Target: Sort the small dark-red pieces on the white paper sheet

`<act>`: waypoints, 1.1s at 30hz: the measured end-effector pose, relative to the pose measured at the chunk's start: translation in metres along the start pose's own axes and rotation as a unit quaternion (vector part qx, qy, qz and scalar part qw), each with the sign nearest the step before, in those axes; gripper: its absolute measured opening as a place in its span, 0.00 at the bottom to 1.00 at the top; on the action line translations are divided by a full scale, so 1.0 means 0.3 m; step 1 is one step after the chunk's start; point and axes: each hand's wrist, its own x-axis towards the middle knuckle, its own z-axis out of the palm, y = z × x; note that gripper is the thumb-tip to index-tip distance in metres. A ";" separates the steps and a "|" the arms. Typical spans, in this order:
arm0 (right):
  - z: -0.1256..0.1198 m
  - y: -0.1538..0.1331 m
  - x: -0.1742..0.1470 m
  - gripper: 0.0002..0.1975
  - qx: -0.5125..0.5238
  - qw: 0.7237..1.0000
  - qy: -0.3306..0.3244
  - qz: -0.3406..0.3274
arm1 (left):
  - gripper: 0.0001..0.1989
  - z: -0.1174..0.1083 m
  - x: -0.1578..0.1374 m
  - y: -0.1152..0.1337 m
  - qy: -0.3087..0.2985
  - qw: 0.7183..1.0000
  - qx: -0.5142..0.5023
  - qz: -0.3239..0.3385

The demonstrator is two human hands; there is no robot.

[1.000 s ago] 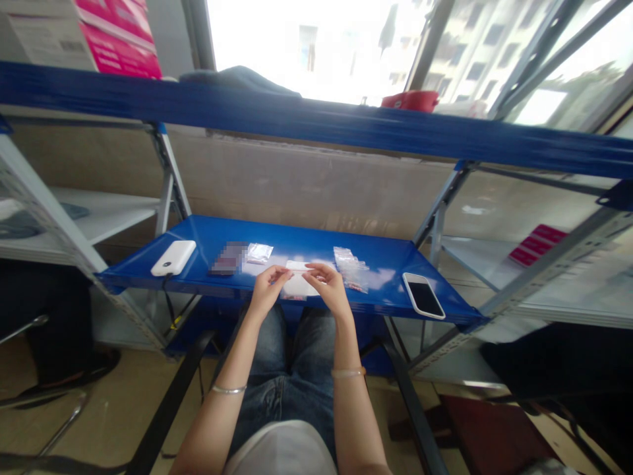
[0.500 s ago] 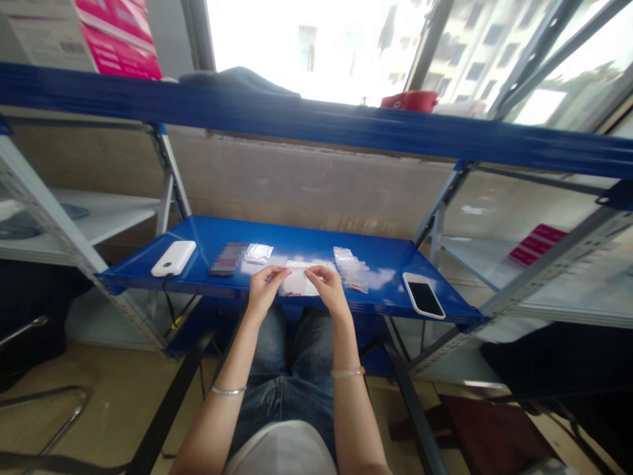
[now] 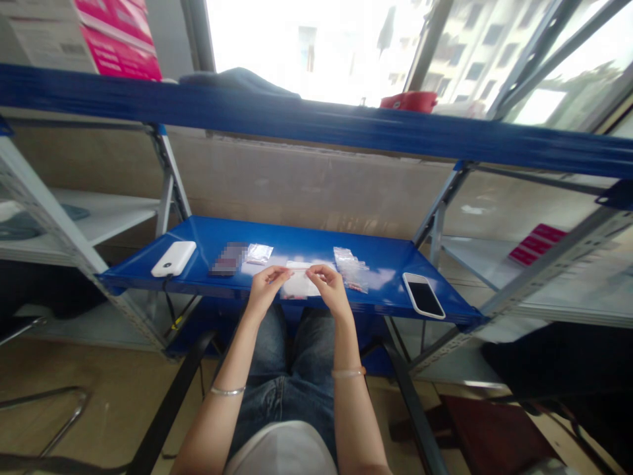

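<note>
Between my two hands is a small clear plastic bag (image 3: 299, 285), with something reddish at its bottom edge that is too small to name. My left hand (image 3: 268, 285) pinches the bag's top left corner between thumb and finger. The top right corner is pinched the same way by my right hand (image 3: 326, 285). The bag hangs low over the front part of the blue shelf (image 3: 306, 241). Several clear bags (image 3: 352, 269) with small reddish contents lie just right of my right hand. Beyond my left hand rests a stack of clear bags (image 3: 260, 253).
A white power bank (image 3: 173, 258) with a cable sits at the shelf's left, beside a blurred-out dark object (image 3: 228, 258). A white-framed phone (image 3: 424, 295) lies near the right front edge. Above runs an upper blue shelf beam (image 3: 316, 122); chair armrests (image 3: 171, 402) flank my legs.
Both hands keep their pinch on the bag and have barely moved. The bag's lower edge has shifted slightly down.
</note>
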 end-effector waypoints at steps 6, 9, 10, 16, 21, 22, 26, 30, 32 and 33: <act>0.005 0.005 0.000 0.13 -0.001 1.000 -0.010 0.018 | 0.17 0.004 0.003 -0.010 -0.012 1.000 -0.009 -0.006; 0.015 0.003 -0.002 0.13 0.001 1.000 -0.018 0.018 | 0.16 0.009 0.000 -0.009 -0.017 1.000 -0.006 -0.002; 0.018 0.001 -0.002 0.12 0.004 1.000 -0.017 0.016 | 0.15 0.011 -0.001 -0.008 -0.017 1.000 -0.005 0.000; 0.027 -0.014 -0.005 0.10 -0.007 1.000 -0.014 -0.008 | 0.15 0.013 -0.005 -0.009 -0.028 0.999 0.013 0.009; 0.030 -0.019 -0.004 0.09 -0.016 1.000 -0.012 -0.010 | 0.14 0.023 -0.009 -0.003 -0.019 0.999 0.034 0.030; 0.031 -0.018 -0.004 0.09 -0.012 1.000 -0.012 -0.008 | 0.13 0.025 -0.010 -0.001 -0.017 0.999 0.035 0.032; 0.037 -0.007 -0.002 0.10 0.012 1.000 -0.020 0.008 | 0.13 0.030 -0.012 0.006 -0.006 0.999 0.039 0.037; 0.041 -0.003 -0.002 0.11 0.023 0.999 -0.032 0.023 | 0.15 0.032 -0.015 0.011 0.002 0.997 0.055 0.047; 0.042 -0.005 -0.002 0.12 0.026 0.999 -0.030 0.026 | 0.15 0.033 -0.016 0.011 -0.001 0.997 0.056 0.049; 0.042 -0.006 -0.003 0.12 0.028 0.999 -0.027 0.027 | 0.16 0.033 -0.015 0.009 -0.006 0.997 0.054 0.048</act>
